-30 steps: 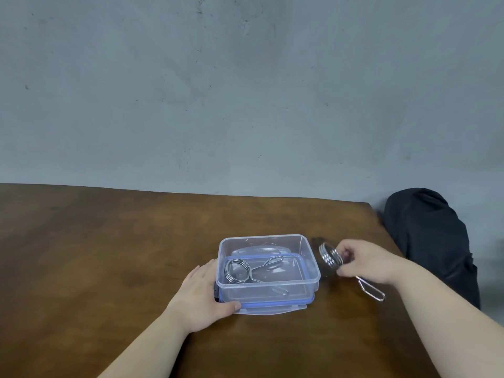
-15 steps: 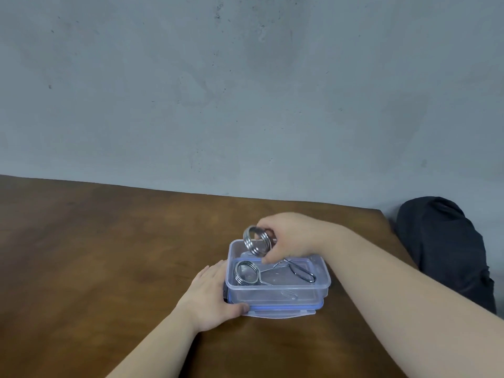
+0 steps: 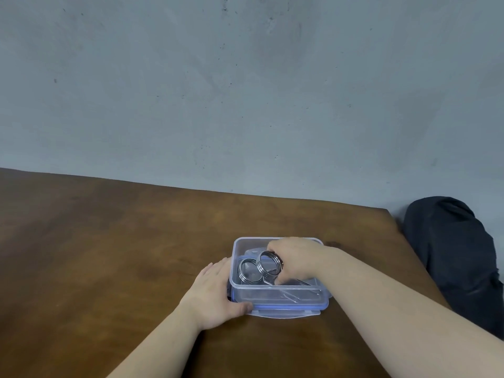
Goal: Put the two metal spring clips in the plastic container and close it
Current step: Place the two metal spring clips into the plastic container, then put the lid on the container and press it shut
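While the right hand (image 3: 296, 261) is reaching down into the open plastic container (image 3: 278, 294), its fingers are curled shut around the second spring clip (image 3: 269, 264), gripping it by the base of the coil so that the ring is standing nearly upright and facing the camera. The left hand (image 3: 215, 291) is lying flat and spread against the container's left wall, thumb pressed along the near bottom edge, holding nothing but bracing the box against sliding. Just to the left of the held clip, the first spring clip (image 3: 248, 271) is already resting on the container floor, its coil at the left end and its wire handles running rightward along the box's long axis. The held clip's handles seem to be pointing the same way, down and right, though the hand is hiding most of them. So the release looks to depend on laying this clip lengthwise, coil beside coil, low enough to clear the rim. The lid (image 3: 286, 309), blue-edged, appears to be sitting underneath the container on the brown table (image 3: 109, 241). A dark bag (image 3: 452, 255) is lying off the table's right edge, well apart.
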Demonstrator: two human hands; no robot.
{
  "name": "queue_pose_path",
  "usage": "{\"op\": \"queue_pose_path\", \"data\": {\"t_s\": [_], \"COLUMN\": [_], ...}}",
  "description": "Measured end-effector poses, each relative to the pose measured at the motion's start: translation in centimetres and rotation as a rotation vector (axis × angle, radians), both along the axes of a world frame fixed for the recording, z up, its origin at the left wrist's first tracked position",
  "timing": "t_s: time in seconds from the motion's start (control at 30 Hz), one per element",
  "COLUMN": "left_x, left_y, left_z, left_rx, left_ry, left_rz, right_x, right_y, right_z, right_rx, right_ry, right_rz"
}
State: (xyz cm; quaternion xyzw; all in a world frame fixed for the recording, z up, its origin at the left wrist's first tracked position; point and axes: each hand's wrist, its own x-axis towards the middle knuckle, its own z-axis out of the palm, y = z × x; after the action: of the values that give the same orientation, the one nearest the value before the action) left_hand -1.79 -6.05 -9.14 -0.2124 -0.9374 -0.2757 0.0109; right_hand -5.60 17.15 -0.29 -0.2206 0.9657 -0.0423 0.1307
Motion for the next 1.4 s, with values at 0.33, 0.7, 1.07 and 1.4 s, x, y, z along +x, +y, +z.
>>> {"op": "queue_pose_path", "data": {"t_s": [0.33,0.7,1.07,1.4], "left_x": [0.0,-0.1,3.8,4.5], "left_y": [0.0,-0.2,0.3,1.2], "left_z": [-0.2,-0.2,0.2,-0.9], "left_rx": [-0.012,-0.008,0.015,-0.211], "left_ry": [0.005,0.026,-0.084,0.259], "left_rz": [-0.004,-0.011,0.213,-0.032], "right_x": [0.2,5.1,8.5,8.5], "right_y": [0.3,2.5,1.7,3.4], "right_z": [-1.1,0.6,-1.5,1.4], "right_rx": [0.002,-0.241,-0.042,-0.097], "right_ry": [-0.057,0.036,0.278,0.347], "right_rz": [0.013,-0.067,-0.002,-0.077]}}
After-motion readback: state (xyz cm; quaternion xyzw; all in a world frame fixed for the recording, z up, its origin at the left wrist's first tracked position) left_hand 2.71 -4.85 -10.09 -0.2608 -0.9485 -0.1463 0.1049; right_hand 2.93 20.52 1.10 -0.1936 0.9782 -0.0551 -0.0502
